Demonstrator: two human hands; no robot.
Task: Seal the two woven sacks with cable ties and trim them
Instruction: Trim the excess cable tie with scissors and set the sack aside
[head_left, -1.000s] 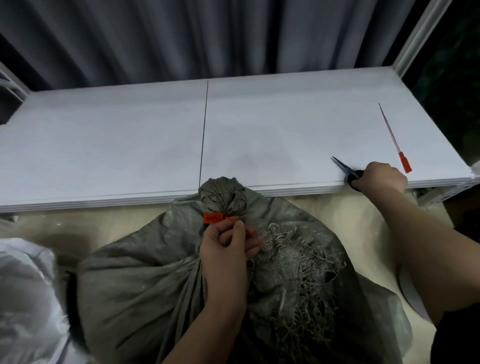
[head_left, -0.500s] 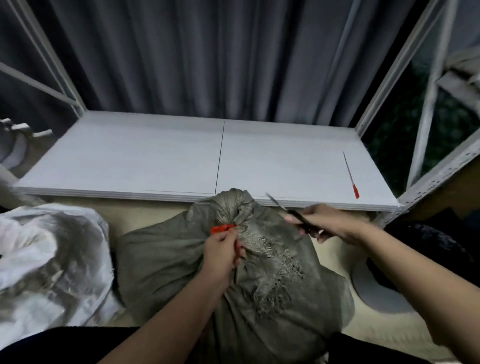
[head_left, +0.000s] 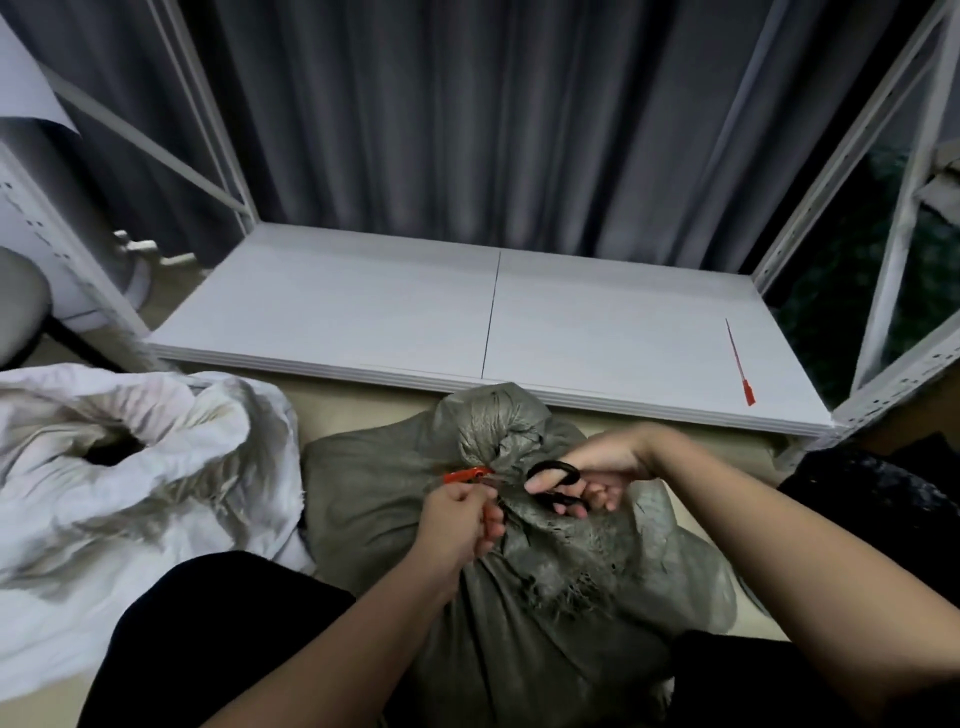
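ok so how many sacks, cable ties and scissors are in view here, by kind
Woven sacks: 2, the grey sack tied at its neck and the white sack still open
Red cable ties: 2, the tie on the grey sack pinched by the left hand, and the spare tie on the white board
Scissors: 1, black-handled scissors in the right hand
Total: 5

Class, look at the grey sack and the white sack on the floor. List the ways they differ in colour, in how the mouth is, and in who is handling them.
The grey sack is dull grey; the white sack is pale. The grey sack's neck is bunched shut with a red cable tie; the white sack's mouth gapes open, untied. The left hand and right hand, holding scissors, work at the grey sack; nobody touches the white one. Both lie crumpled on the floor.
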